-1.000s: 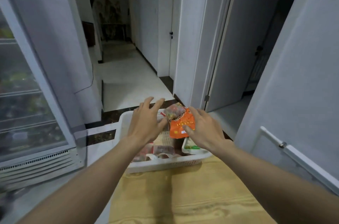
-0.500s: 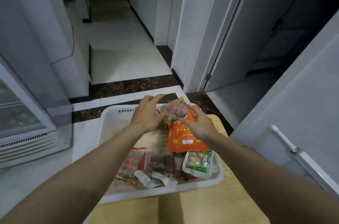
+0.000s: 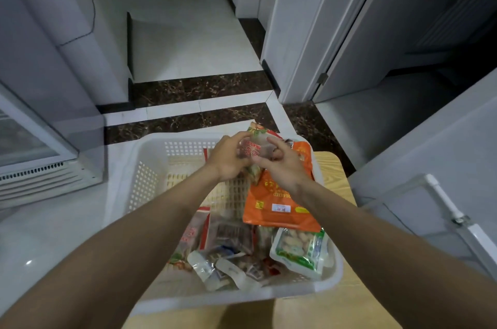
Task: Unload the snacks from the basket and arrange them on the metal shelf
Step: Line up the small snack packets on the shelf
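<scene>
A white perforated plastic basket (image 3: 142, 180) stands on a light wooden table (image 3: 333, 167). Over its far side, my left hand (image 3: 228, 157) and my right hand (image 3: 282, 167) both grip a small clear snack packet with red print (image 3: 252, 149). Under my right hand an orange snack bag (image 3: 277, 205) leans against the basket's right side. A green-and-white packet of pale snacks (image 3: 298, 248) and several dark and clear packets (image 3: 228, 242) lie in the near part. The left half of the basket floor is bare. The metal shelf is not in view.
A glass-door cooler (image 3: 32, 145) stands on the floor at the left. Behind the basket runs a white tiled corridor with dark marble strips (image 3: 188, 89). A white door frame (image 3: 295, 32) is at the back right, and a white cabinet with a bar handle (image 3: 446, 205) at the right.
The view has tilted down and closer to the basket. Both hands have closed on the small clear packet and lifted it off the orange bag, which now leans in the basket.
</scene>
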Available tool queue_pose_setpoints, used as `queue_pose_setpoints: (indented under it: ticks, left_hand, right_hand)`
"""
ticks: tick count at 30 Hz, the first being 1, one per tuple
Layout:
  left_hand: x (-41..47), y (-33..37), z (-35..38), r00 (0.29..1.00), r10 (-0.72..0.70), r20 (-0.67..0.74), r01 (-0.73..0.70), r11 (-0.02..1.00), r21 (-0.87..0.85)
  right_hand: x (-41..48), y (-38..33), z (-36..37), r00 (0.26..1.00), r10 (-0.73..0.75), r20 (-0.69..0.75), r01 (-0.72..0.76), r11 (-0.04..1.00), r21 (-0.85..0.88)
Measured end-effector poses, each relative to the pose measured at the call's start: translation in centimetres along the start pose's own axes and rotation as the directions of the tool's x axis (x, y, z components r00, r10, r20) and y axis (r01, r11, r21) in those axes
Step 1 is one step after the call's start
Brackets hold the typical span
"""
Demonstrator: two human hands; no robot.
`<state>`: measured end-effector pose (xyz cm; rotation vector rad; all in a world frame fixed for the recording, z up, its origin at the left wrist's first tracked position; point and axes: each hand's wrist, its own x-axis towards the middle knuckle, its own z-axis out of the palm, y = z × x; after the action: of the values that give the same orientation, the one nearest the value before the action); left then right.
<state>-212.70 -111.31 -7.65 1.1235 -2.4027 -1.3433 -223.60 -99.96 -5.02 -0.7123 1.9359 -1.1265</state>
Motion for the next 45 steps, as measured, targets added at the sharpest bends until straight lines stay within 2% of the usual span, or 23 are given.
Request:
queue_pose_setpoints:
  ticks: [4,7,10,13,16,19,21,23,27,30,34,36,39,45]
  left_hand:
    - [-0.3,-0.6,0.5,0.999,-0.027,0.032,0.032,0.985,-0.17]
    - [-0.7,-1.0,0.7,0.998,-0.056,0.023,0.061,0.94,-0.336]
    - [-1.4,-0.2,0.5,0.999,-0.027,0.02,0.033,0.888,-0.458]
    - [-2.2,0.8,-0.1,0.998,0.009,0.055,0.022,0.841,-0.541]
    - [-2.3,0.5,0.0,1.0,-0.011,-0.005,0.006,0.816,-0.577]
    - [-1.8,-1.2,0.6,0.981,-0.08,-0.176,0.0,0.91,-0.415]
    - [-1.5,-2.9,0.7,0.964,-0.064,-0.257,0.013,0.98,-0.197]
    - [-1.0,-4.6,0.5,0.967,-0.021,-0.252,0.035,0.998,0.053]
    - [0.0,-5.9,0.3,0.999,0.018,-0.048,0.005,0.902,0.432]
    - [0.5,-6.0,0.5,0.996,0.089,-0.015,-0.059,0.764,0.642]
    - [0.4,-6.6,0.9,0.985,0.127,0.113,-0.169,0.653,0.738]
    - [0.2,-7.0,1.4,0.98,0.154,0.123,-0.194,0.643,0.741]
    - [0.0,-7.6,1.6,0.988,0.141,0.059,-0.145,0.736,0.661]
    - [-2.6,-7.4,0.2,0.994,0.016,0.105,-0.062,0.892,0.447]
  right_hand:
    - [0.6,0.3,0.8,0.999,0.019,0.042,-0.019,1.0,-0.014]
    - [0.8,0.3,1.2,1.0,0.005,0.018,-0.005,1.0,-0.014]
    - [0.5,-0.1,0.9,0.998,-0.05,0.039,0.05,0.999,-0.003]
    - [0.3,-0.6,0.1,0.993,-0.1,0.071,0.096,0.994,0.055]
    - [0.5,-1.0,-0.7,0.99,-0.136,0.048,0.134,0.989,0.056]
    - [0.9,-0.9,-1.1,0.993,-0.105,0.05,0.103,0.994,0.033]
    - [1.0,-0.8,-1.3,0.994,-0.086,0.062,0.084,0.996,0.028]
    - [1.2,-0.6,-1.7,0.994,-0.09,0.064,0.09,0.996,0.005]
    - [1.4,-0.4,-2.5,0.995,-0.072,0.073,0.07,0.997,0.026]
    - [1.5,-0.4,-3.1,0.995,-0.055,0.086,0.053,0.998,0.029]
    - [1.6,-0.4,-3.3,0.994,-0.041,0.102,0.037,0.998,0.045]
    - [1.7,-0.4,-3.3,0.994,-0.035,0.105,0.029,0.998,0.06]
    - [1.7,-0.3,-3.4,0.994,-0.026,0.104,0.02,0.998,0.065]
    - [0.3,-1.4,-3.6,0.99,-0.08,0.119,0.073,0.995,0.063]
